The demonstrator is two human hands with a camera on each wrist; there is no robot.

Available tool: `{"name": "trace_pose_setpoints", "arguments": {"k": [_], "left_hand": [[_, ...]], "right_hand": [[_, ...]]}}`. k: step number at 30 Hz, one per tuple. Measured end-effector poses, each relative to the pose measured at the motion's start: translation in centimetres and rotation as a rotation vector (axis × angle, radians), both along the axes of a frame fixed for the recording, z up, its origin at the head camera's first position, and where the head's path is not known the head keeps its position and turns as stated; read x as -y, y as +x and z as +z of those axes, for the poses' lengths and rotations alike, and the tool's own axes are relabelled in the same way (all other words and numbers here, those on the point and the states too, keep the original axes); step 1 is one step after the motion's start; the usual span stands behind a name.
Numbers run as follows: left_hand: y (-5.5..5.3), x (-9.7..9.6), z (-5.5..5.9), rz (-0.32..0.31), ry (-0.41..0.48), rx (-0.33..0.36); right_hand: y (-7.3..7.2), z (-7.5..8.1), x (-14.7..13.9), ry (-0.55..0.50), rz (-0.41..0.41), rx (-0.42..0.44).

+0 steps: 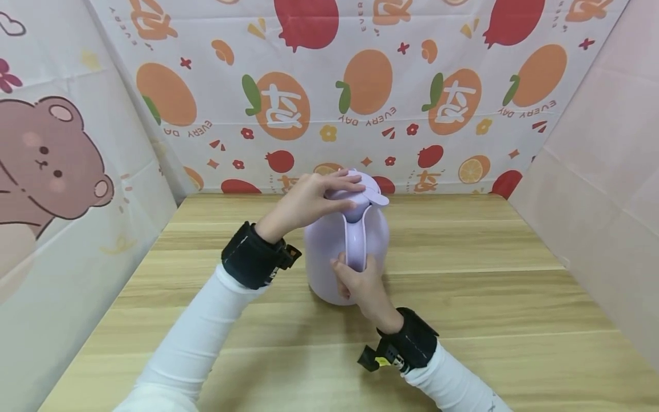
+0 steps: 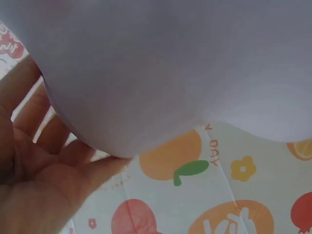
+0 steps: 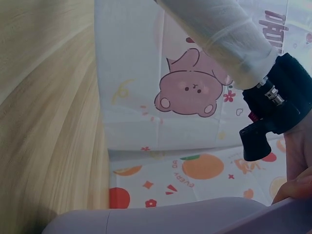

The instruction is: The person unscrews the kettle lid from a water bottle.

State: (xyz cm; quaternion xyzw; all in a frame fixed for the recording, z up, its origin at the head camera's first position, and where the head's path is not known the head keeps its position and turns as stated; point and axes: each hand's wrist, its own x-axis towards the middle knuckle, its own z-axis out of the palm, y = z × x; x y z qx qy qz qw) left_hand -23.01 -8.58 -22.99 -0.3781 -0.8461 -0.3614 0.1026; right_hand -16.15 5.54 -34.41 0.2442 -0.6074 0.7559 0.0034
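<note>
A lilac thermos jug (image 1: 321,246) stands upright on the wooden table. Its rounded lid (image 1: 366,182) has a small lever that points toward the right. My left hand (image 1: 311,200) grips this lid from the left, fingers over the top and thumb lower down. In the left wrist view, the left hand (image 2: 48,170) curves round the lid's edge, its thumb and fingers on the lilac surface. Low on the jug's handle (image 1: 355,243), my right hand (image 1: 362,286) holds on, its thumb up along one side. The right wrist view shows the jug's side (image 3: 146,220) along the bottom edge.
The wooden table (image 1: 489,320) runs back to a fruit-printed cloth (image 1: 329,109). A bear-printed cloth (image 1: 46,160) hangs at the left and a pale cloth (image 1: 597,189) at the right. Black bands (image 1: 252,256) with small cameras wrap both wrists.
</note>
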Motion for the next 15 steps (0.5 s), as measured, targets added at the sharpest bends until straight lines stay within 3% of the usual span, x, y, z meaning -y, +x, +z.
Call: {"name": "trace_pose_setpoints", "arguments": {"k": [6, 11, 15], "left_hand": [[1.0, -1.2, -0.1, 0.115, 0.022, -0.018], [1.8, -2.1, -0.3, 0.225, -0.022, -0.061], [1.9, -2.2, -0.4, 0.229, -0.079, -0.109]], "right_hand": [[0.0, 0.2, 0.0, 0.005, -0.007, 0.009], [0.0, 0.2, 0.0, 0.007, 0.006, 0.022], [0.0, 0.1, 0.0, 0.004, 0.011, 0.028]]}}
